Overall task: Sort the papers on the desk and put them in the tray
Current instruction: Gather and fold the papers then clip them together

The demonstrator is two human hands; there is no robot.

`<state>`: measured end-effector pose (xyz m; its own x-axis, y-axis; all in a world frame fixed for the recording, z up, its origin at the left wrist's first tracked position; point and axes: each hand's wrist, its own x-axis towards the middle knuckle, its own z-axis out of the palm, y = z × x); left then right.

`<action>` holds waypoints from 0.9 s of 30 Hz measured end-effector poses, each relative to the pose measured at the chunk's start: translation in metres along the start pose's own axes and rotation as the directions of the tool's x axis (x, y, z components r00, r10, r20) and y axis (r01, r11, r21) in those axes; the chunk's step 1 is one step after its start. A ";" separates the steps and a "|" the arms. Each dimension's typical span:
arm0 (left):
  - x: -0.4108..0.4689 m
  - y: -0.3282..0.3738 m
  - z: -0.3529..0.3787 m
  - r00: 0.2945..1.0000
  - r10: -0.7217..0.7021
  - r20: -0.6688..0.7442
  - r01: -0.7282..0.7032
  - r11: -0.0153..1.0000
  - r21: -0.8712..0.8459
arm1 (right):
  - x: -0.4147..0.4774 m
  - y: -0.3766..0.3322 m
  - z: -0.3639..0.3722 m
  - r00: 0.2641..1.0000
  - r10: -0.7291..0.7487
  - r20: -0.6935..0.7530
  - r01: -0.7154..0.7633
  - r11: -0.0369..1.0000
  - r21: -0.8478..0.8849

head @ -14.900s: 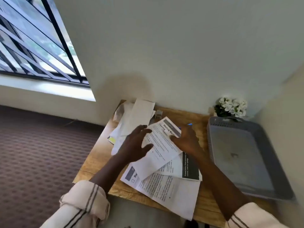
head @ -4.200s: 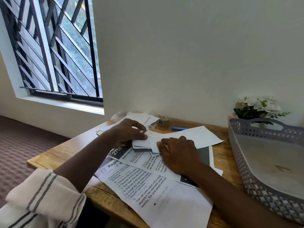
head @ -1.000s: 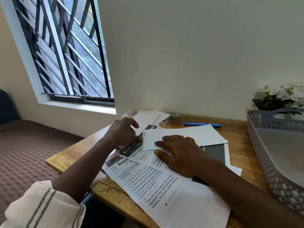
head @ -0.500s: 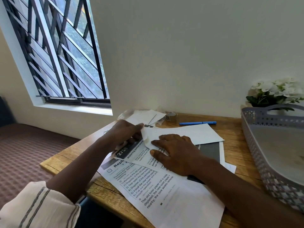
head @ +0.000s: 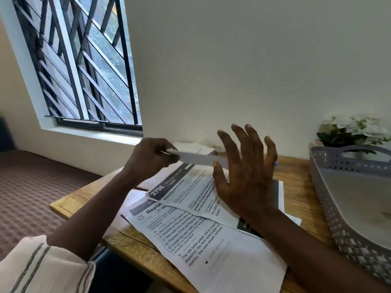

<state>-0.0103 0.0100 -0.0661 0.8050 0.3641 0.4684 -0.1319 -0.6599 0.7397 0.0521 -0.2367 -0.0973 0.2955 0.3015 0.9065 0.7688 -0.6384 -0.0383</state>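
Fingers [head: 169, 154] of the left hand [head: 151, 158] pinch a thin white paper sheet [head: 198, 159] held edge-on above the wooden tabletop [head: 135, 248], while the right hand [head: 246, 174] hovers spread and empty over printed pages [head: 184, 199] reading "2758", "Watering potted plants" and "ENTRANCE - BALCONY", beside the grey perforated plastic tray [head: 338, 210].

white sheet [head: 198, 159] lifted, right hand [head: 245, 176] apparently raised

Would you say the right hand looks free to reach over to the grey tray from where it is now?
Probably yes. The right hand is open, holds nothing and hangs above the papers, and the grey tray lies just to its right on the desk with nothing between them.
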 end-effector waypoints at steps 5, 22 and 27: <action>-0.021 -0.024 -0.005 0.953 -0.027 0.300 -0.042 0.975 0.219 | -0.007 -0.004 0.011 0.875 -0.028 0.483 0.030 1.000 0.004; -0.037 -0.007 0.068 0.784 -0.097 0.613 -0.374 0.714 0.592 | -0.012 0.034 0.014 0.318 0.398 0.860 -0.236 0.912 -0.335; -0.044 -0.003 0.065 0.858 -0.038 0.512 -0.288 0.791 0.541 | -0.015 0.036 0.012 0.416 0.438 0.797 -0.264 0.897 -0.355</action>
<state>-0.0073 -0.0469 -0.1203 0.9919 0.0010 0.1266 -0.0231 -0.9817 0.1890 0.0821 -0.2563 -0.1174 0.9117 0.4100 0.0250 0.4098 -0.9037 -0.1243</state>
